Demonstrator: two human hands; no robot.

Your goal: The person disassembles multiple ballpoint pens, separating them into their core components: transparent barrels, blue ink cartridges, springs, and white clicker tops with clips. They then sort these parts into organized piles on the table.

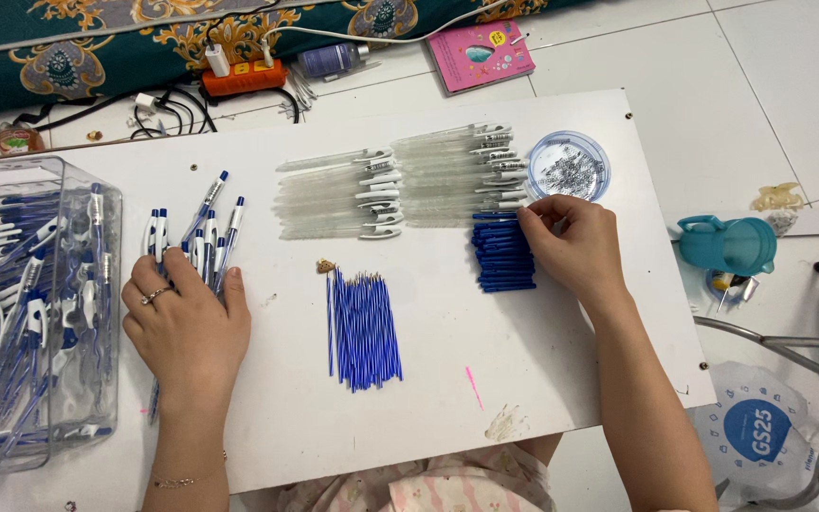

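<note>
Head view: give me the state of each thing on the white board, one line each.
Left hand: palm down on finished blue-and-white pens.
Right hand: fingertips at blue pen caps stack.
Blue ink refills: lying bunched mid-board.
Clear pen barrels: laid in two rows.
Round clear dish: open, holding small metal parts.
Clear plastic bin: holds many pens.
</note>
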